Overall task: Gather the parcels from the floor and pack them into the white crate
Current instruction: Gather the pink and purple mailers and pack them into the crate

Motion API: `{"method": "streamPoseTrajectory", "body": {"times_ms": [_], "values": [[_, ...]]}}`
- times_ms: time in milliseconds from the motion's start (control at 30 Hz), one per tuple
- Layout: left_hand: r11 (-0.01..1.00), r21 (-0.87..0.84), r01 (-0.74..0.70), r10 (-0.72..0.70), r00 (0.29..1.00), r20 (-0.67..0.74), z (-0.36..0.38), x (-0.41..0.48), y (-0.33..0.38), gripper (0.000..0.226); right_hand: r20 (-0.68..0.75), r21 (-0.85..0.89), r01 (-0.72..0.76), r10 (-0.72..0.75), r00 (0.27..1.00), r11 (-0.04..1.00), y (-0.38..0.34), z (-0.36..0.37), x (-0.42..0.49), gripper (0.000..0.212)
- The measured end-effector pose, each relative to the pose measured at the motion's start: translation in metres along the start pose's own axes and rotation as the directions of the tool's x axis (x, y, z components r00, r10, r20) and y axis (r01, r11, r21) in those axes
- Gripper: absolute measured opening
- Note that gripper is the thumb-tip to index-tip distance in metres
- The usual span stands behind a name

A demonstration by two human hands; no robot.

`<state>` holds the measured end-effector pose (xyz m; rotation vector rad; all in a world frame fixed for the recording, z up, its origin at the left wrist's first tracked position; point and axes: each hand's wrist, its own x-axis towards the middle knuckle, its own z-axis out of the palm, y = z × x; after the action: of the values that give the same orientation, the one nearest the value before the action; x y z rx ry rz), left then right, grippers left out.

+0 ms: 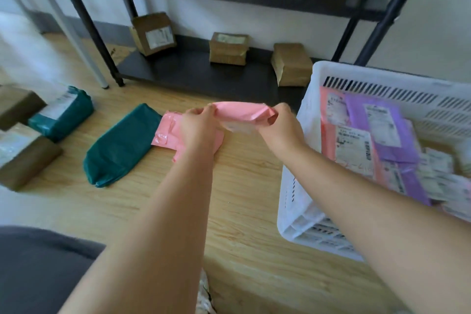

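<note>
Both hands hold a pink parcel (242, 113) lifted off the wooden floor, my left hand (201, 122) gripping its left end and my right hand (283, 125) its right end. Beneath my left hand a second pink parcel (168, 132) lies flat on the floor. Beside it lies a long dark green parcel (119, 145). The white crate (316, 79) stands on the floor at the right, just right of my right hand, and holds several pink and purple labelled parcels (377, 135).
At the left edge lie another green parcel (61, 115) and two brown boxes (23, 158). A black metal shelf (204, 74) behind carries three brown boxes (229, 48) on its lowest level, more boxes and green bags above. A grey table leg (102, 79) stands left.
</note>
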<state>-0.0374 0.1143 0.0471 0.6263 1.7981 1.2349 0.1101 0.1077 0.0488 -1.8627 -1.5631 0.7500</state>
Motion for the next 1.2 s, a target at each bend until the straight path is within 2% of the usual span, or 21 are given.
{"method": "streamPoseTrajectory", "body": {"times_ms": [67, 233, 367, 500, 600, 700, 867, 967, 1033, 1100, 1200], "values": [[0.999, -0.016, -0.049, 0.049, 0.999, 0.007, -0.003, -0.016, 0.025, 0.023, -0.006, -0.058, 0.069, -0.07, 0.998, 0.996, -0.009, -0.028, -0.004, 0.021], [0.953, 0.038, -0.302, 0.298, 0.951, 0.087, -0.008, -0.057, 0.068, 0.019, 0.017, -0.08, 0.174, -0.174, 0.985, 0.981, -0.018, -0.093, -0.019, 0.019], [0.862, 0.137, -0.487, 0.45, 0.862, 0.233, -0.005, -0.091, 0.094, 0.028, -0.013, -0.032, 0.196, -0.196, 0.98, 0.98, -0.017, -0.137, -0.027, 0.02], [0.776, 0.17, -0.607, 0.53, 0.775, 0.344, -0.001, -0.11, 0.101, 0.028, -0.023, 0.118, 0.187, -0.185, 0.982, 0.975, -0.006, -0.167, -0.031, 0.015], [0.763, 0.187, -0.619, 0.544, 0.771, 0.331, 0.008, -0.119, 0.094, 0.022, 0.0, 0.231, 0.141, -0.145, 0.989, 0.963, 0.009, -0.173, -0.039, 0.012], [0.748, 0.212, -0.629, 0.591, 0.776, 0.22, 0.018, -0.126, 0.09, 0.018, -0.002, 0.274, 0.11, -0.114, 0.993, 0.956, 0.014, -0.168, -0.04, 0.017], [0.814, 0.067, -0.577, 0.568, 0.815, 0.115, 0.025, -0.127, 0.102, 0.018, -0.015, 0.385, 0.079, -0.079, 0.997, 0.92, 0.01, -0.167, -0.033, 0.024], [0.856, -0.099, -0.508, 0.517, 0.845, 0.135, 0.028, -0.128, 0.107, 0.008, -0.067, 0.309, 0.126, -0.111, 0.992, 0.943, 0.008, -0.167, -0.031, 0.031], [0.876, -0.141, -0.461, 0.479, 0.864, 0.156, 0.031, -0.128, 0.107, 0.008, -0.105, 0.207, 0.203, -0.184, 0.977, 0.957, 0.006, -0.167, -0.03, 0.03], [0.898, -0.176, -0.403, 0.432, 0.882, 0.187, 0.036, -0.127, 0.104, 0.009, -0.146, 0.112, 0.257, -0.24, 0.96, 0.96, 0.006, -0.167, -0.03, 0.022], [0.929, -0.187, -0.319, 0.358, 0.902, 0.24, 0.044, -0.126, 0.096, 0.01, -0.235, 0.055, 0.249, -0.23, 0.944, 0.967, 0.009, -0.17, -0.027, 0.008]]}}
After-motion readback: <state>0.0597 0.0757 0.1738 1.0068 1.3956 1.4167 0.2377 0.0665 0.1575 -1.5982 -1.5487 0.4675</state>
